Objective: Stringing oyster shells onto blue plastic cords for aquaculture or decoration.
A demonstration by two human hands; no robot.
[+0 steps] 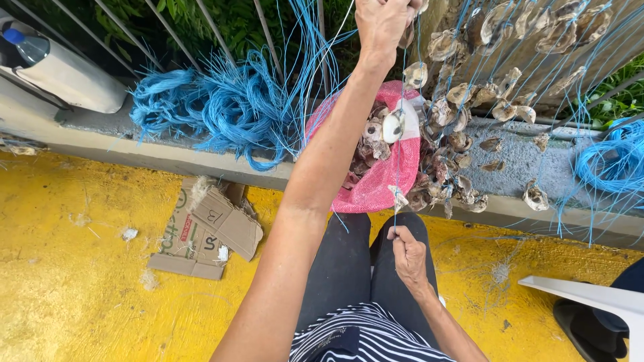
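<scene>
We note the yellow floor (pixel 80 288) first, with a grey concrete curb (pixel 516 161) running across the view and a railing backed by greenery above it. On the curb to the left lies a big tangle of blue twine (pixel 221 107); a smaller coil shows at the right edge. Flattened cardboard (pixel 215 228) lies on the floor below the tangle. A pink mesh bag (pixel 382 181) full of oyster shells (pixel 392 124) sits against the curb, just above our knees. To the right of it hang finished strings of shells (pixel 496 87), dangling from the railing.

Left hand (pixel 384 23): raised high at the top of the view, closed on the upper end of a blue strand (pixel 397 134); what else it grips we cannot tell. Right hand (pixel 408 249): low over the lap, fingers pinched narrow on the lower end of that same strand. The strand runs taut between the two hands, with a shell (pixel 398 196) on it just above the right hand.

Judgement: the step in hand looks like threading or knotting a shell onto the strand. The next move likely calls for keeping tension from above while the right fingers fix the shell in place
</scene>
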